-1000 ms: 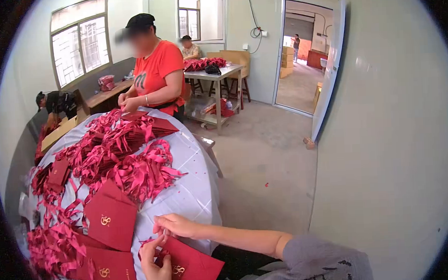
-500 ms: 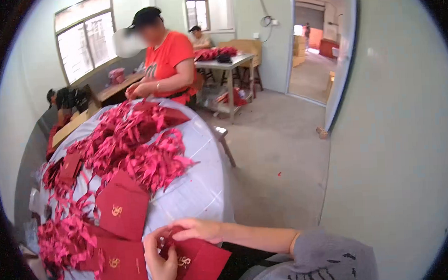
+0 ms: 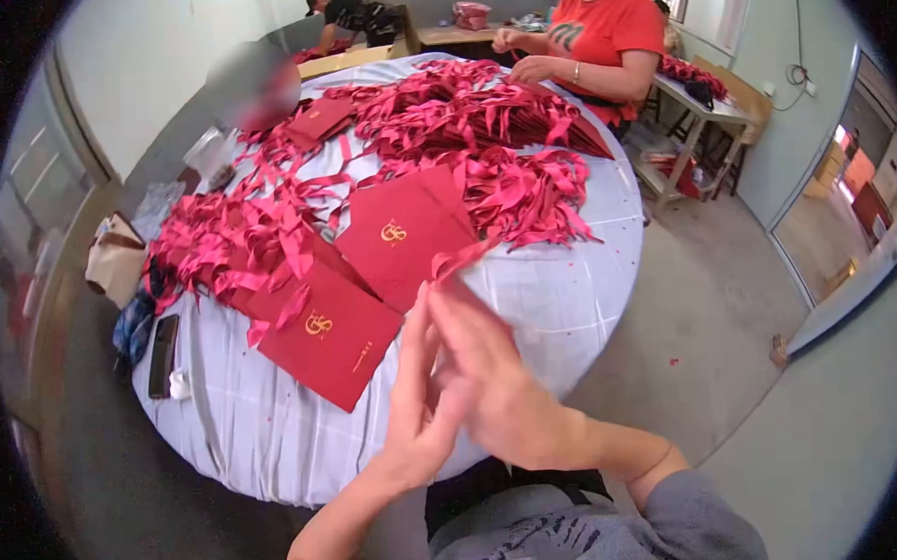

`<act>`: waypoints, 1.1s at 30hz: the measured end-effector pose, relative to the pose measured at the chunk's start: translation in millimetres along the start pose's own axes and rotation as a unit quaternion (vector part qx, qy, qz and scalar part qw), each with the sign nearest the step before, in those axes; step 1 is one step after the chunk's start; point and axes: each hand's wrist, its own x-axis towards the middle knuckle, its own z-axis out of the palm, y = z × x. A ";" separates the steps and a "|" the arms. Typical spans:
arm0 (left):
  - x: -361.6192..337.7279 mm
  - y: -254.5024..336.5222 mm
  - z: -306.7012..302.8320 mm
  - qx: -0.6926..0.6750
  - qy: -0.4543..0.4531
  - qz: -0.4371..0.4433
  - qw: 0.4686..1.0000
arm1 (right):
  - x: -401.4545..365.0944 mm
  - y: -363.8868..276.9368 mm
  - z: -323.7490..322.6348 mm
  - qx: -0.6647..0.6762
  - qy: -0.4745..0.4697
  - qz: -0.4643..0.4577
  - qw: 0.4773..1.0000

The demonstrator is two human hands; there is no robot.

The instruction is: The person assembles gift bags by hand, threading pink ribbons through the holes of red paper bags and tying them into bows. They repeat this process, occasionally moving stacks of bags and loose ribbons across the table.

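Note:
My left hand (image 3: 414, 412) and my right hand (image 3: 493, 378) meet over the near edge of the round table (image 3: 580, 304). Their fingers point up and are pressed together at the tips, with a red ribbon (image 3: 463, 259) pinched between them. A red strip shows behind my right hand, which is blurred; what it belongs to is hidden. Just beyond and left of my hands lie a dark red envelope (image 3: 331, 335) with a gold emblem and another red envelope (image 3: 391, 227), overlapping.
Piled red ribbons (image 3: 236, 234) and a larger ribbon heap (image 3: 461, 109) cover the table. A black phone (image 3: 164, 357) lies at the left edge beside a beige bag (image 3: 115, 259). A person in red (image 3: 608, 33) works across the table; another person (image 3: 352, 14) bends behind.
The view has swung left and the table now sits more centrally. My hands were over a red envelope at the near edge; now they are raised and together, with a ribbon at the fingertips.

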 end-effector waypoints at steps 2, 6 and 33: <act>-7.3 -12.0 -5.9 0.002 0.059 -0.090 0.994 | -3.3 10.1 14.4 0.039 -0.046 -0.001 0.998; -14.6 -43.5 -26.0 -0.196 0.142 -0.163 0.956 | 4.7 36.7 5.4 0.086 -0.105 0.005 0.991; 21.2 -3.8 -28.1 0.508 0.055 0.230 0.828 | 10.2 52.0 -39.9 -0.042 0.050 -0.076 0.995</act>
